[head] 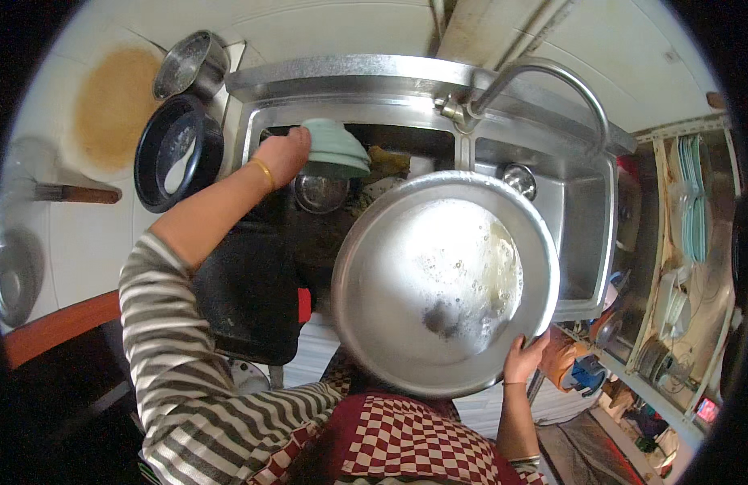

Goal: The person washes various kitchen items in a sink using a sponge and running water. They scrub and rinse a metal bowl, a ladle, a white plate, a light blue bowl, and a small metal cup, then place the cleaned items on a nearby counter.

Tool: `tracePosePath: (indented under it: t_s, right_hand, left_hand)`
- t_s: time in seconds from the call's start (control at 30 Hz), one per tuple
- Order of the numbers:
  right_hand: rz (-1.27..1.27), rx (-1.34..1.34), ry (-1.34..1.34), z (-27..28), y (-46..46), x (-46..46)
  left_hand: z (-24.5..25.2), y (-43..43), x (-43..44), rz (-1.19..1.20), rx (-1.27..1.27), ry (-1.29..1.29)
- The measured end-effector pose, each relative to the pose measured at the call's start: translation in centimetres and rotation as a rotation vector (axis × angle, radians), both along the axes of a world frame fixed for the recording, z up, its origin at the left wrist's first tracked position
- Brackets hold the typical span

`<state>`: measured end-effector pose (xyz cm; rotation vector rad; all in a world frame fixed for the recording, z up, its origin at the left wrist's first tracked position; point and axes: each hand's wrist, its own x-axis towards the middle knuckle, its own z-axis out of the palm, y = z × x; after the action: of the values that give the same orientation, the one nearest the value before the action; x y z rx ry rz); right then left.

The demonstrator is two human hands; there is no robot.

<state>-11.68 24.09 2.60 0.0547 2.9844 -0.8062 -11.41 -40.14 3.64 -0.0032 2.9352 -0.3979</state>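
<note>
My left hand [287, 156] grips a small stack of pale green bowls [332, 147], tilted on its side over the left basin of a stainless steel sink [355, 109]. My right hand [525, 356] holds the lower right rim of a large metal basin [380, 315]. Soapy water [471, 273] with bubbles lies in that basin, which overlaps the sink and hides part of both sink basins. Beneath the bowls, a round metal bowl or strainer [322, 193] sits in the dark left basin. Yellowish-brown material [389, 163] lies near it, partly hidden.
A curved faucet [546, 66] rises behind the sink divider. On the left counter stand a black pot [143, 154] with a white spoon [181, 167] and a metal pot [186, 70]. Green plates [693, 200] stand in a rack [655, 242] at right. A black board-like panel [246, 291] lies under my left arm.
</note>
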Motion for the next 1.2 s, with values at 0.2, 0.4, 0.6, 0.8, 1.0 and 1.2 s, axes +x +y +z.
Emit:
tracePosePath:
  t_s: [0.2,0.4,0.6,0.8,1.0,1.2]
  right_hand:
    - [0.081,0.06,-0.039,1.4,-0.3,0.1]
    - [0.726,0.172,0.075,1.5,-5.9,2.4]
    - [0.762,0.006,-0.519,-3.3,-10.0,1.7]
    - [0.149,-0.871,-0.653,-4.4,-8.5,-1.9]
    - [0.133,-0.751,-0.392,-6.5,-6.9,-2.6]
    - [0.161,-0.621,-0.409,-6.2,-5.4,-1.5]
  left_hand:
    - [15.6,5.7,4.6,0.027,0.032,0.362]
    - [22.0,15.6,6.6,0.056,0.229,0.487]
    - [13.8,23.2,4.2,0.244,0.652,0.48]
    - [0.3,27.2,3.8,0.49,0.758,0.177]
    - [-0.7,25.1,2.1,0.572,1.286,-0.274]
    - [-0.4,6.4,-6.9,0.715,0.813,-0.168]
